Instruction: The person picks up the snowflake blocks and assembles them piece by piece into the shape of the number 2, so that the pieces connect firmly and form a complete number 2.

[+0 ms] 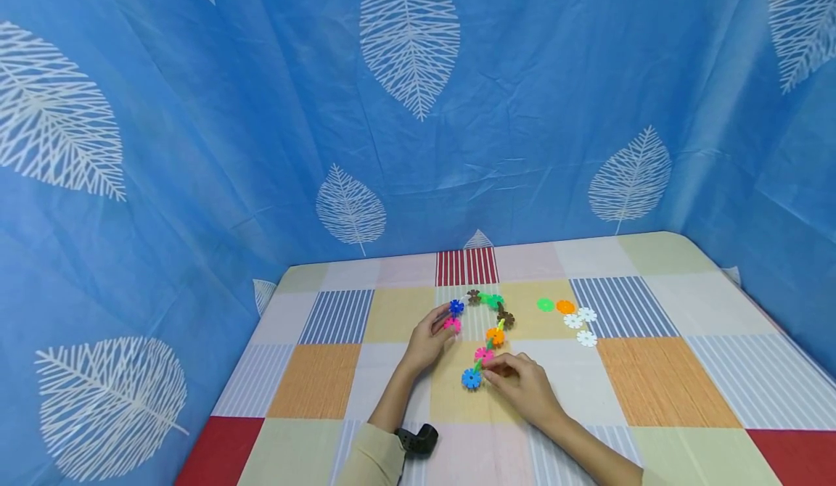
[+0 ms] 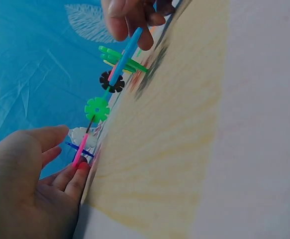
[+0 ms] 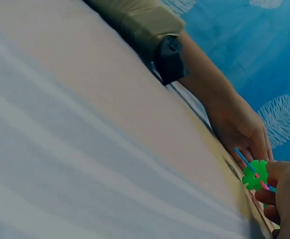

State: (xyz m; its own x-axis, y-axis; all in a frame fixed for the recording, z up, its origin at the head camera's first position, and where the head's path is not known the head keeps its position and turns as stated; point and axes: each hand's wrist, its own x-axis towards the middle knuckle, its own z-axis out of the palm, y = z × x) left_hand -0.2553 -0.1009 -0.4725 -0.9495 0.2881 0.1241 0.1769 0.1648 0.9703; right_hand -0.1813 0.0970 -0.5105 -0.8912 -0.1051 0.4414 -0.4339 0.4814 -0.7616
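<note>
A curved chain of slotted, flower-shaped plastic discs lies on the cloth. Its left end holds a pink disc (image 1: 452, 324) and a dark blue disc (image 1: 456, 307). Loosely curved around this end, my left hand (image 1: 426, 342) has fingertips right at the pink disc, while a gap shows beside its uppermost digit in the left wrist view. At the chain's near end are a light blue disc (image 1: 471, 379) and a green disc (image 3: 254, 175). Thumb and fingertips of my right hand (image 1: 525, 389) pinch this end beside the light blue disc. Brown, green and orange discs (image 1: 495, 336) form the curve between.
Loose discs lie right of the chain: a green disc (image 1: 545, 305), an orange disc (image 1: 565, 307) and several white discs (image 1: 586, 338). A patchwork-patterned cloth (image 1: 313, 384) covers the table. Blue leaf-print curtains (image 1: 509, 109) enclose its back and sides. A black band (image 1: 419, 440) sits on my left wrist.
</note>
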